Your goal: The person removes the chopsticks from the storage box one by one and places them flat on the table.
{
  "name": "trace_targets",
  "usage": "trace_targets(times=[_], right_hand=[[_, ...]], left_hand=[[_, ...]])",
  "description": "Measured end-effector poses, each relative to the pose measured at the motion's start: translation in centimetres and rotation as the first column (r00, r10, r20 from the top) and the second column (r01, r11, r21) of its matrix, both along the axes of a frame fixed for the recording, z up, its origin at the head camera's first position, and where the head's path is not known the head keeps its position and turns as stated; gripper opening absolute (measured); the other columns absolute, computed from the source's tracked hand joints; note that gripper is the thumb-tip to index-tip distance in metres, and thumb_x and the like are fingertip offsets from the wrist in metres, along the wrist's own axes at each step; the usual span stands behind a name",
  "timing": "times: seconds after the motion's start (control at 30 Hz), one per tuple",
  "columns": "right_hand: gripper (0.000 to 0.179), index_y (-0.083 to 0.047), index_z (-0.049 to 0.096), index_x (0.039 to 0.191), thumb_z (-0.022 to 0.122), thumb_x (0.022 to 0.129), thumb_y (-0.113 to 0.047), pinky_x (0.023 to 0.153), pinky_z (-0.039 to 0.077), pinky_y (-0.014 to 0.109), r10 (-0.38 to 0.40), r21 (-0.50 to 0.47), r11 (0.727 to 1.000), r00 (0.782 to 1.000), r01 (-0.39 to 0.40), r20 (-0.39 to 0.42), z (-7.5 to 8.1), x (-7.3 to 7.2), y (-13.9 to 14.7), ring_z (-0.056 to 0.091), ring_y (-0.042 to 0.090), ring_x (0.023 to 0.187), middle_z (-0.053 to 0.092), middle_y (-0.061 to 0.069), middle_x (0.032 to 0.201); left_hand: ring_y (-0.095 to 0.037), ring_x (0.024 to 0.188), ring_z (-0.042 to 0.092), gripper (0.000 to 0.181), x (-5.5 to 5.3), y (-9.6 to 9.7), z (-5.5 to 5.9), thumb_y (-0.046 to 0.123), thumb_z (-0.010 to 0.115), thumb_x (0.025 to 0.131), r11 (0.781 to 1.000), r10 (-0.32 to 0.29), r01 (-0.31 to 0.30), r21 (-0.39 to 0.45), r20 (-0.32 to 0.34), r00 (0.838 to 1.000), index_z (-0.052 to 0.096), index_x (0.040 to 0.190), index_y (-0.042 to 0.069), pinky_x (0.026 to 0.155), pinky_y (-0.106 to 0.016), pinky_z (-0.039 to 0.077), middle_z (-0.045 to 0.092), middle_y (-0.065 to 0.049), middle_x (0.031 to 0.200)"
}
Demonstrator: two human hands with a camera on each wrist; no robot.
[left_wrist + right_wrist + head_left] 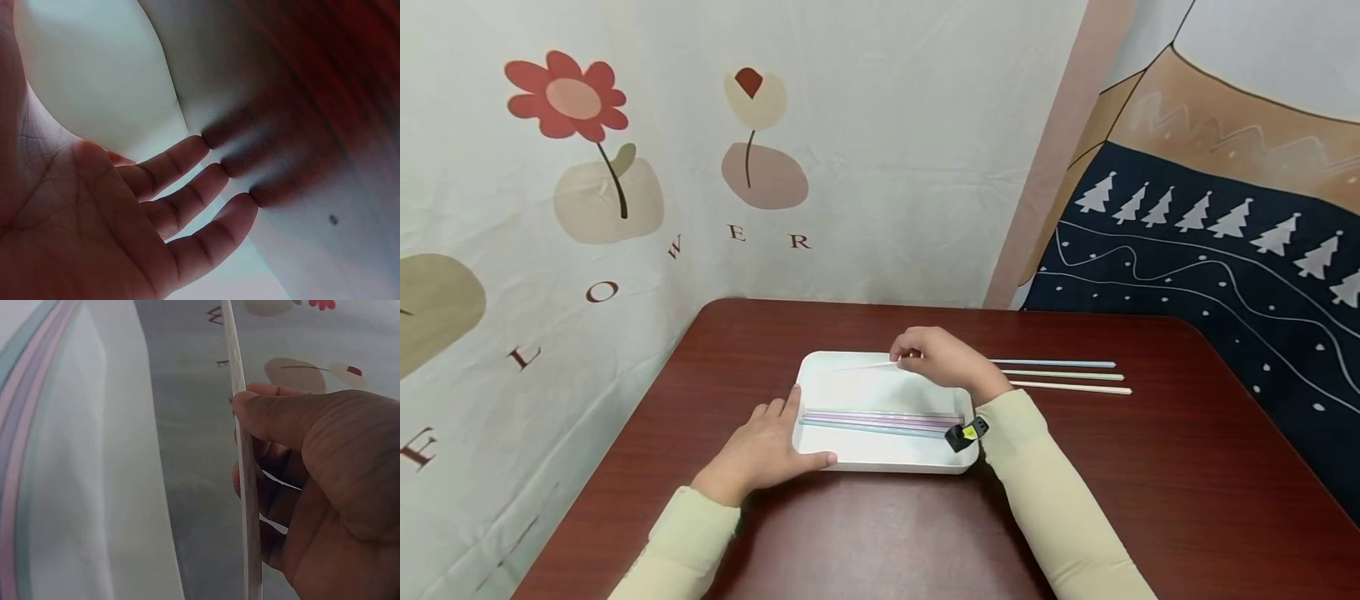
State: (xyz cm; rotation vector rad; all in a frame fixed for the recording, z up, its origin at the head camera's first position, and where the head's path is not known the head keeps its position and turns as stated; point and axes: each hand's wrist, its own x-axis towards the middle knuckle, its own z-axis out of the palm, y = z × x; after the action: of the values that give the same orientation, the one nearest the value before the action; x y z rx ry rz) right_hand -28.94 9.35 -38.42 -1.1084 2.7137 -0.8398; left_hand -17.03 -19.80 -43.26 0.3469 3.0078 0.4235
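Head view: cloth reads "FLOWER"; right grip pinches stick.

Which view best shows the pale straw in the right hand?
The right wrist view: the pale straw runs close, top to bottom, right hand pinching it. The head view shows only a thin, partly covered length; left wrist, none.
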Motion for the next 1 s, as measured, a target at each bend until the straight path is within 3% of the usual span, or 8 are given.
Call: trace_targets(times=[0.33, 0.43, 0.63, 1.0], right_hand=[[0.012, -0.012, 0.073, 0.102, 0.065, 0.095, -0.006, 0.080, 0.052, 0.033, -0.077, 0.019, 0.997, 0.997, 0.077, -0.023, 0.7, 0.2, 4.5, 0.058, 0.017, 0.088, 0.066, -0.003, 0.099], [0.012, -0.011, 0.073, 0.102, 0.065, 0.095, -0.005, 0.074, 0.053, 0.033, -0.109, 0.021, 0.994, 0.994, 0.109, -0.014, 0.7, 0.3, 6.2, 0.058, 0.018, 0.084, 0.066, -0.001, 0.097], [0.011, -0.012, 0.073, 0.100, 0.064, 0.095, -0.006, 0.073, 0.051, 0.034, -0.173, 0.028, 0.985, 0.985, 0.173, 0.005, 0.0, 0.8, 9.5, 0.057, 0.018, 0.083, 0.065, -0.001, 0.095], [0.008, -0.009, 0.071, 0.096, 0.065, 0.095, -0.005, 0.077, 0.047, 0.040, -0.270, 0.020, 0.963, 0.963, 0.270, 0.000, -2.1, 1.5, 16.0, 0.054, 0.020, 0.085, 0.064, 0.000, 0.093]], left_hand=[[-0.048, 0.127, 0.043, 0.127, -0.1, 0.0, -0.2, 0.082, 0.061, 0.073, 1.000, -0.007, 0.007, 0.006, 0.000, 1.000, 0.020, 0.154, -0.008, 0.100, -0.054, 0.041, 0.047, -0.027, 0.139], [-0.048, 0.129, 0.042, 0.128, -0.1, -0.1, -0.2, 0.082, 0.060, 0.073, 1.000, -0.005, 0.005, 0.008, 0.009, 1.000, 0.019, 0.154, -0.008, 0.101, -0.054, 0.040, 0.046, -0.027, 0.140], [-0.051, 0.134, 0.036, 0.129, -0.2, -0.1, -0.2, 0.083, 0.059, 0.073, 1.000, -0.001, 0.001, 0.011, 0.026, 1.000, 0.017, 0.155, -0.008, 0.107, -0.056, 0.034, 0.042, -0.030, 0.144], [-0.052, 0.134, 0.036, 0.128, -0.3, -0.1, -0.3, 0.083, 0.058, 0.074, 1.000, -0.007, 0.006, 0.012, 0.027, 1.000, 0.017, 0.155, -0.007, 0.107, -0.056, 0.034, 0.042, -0.030, 0.144]])
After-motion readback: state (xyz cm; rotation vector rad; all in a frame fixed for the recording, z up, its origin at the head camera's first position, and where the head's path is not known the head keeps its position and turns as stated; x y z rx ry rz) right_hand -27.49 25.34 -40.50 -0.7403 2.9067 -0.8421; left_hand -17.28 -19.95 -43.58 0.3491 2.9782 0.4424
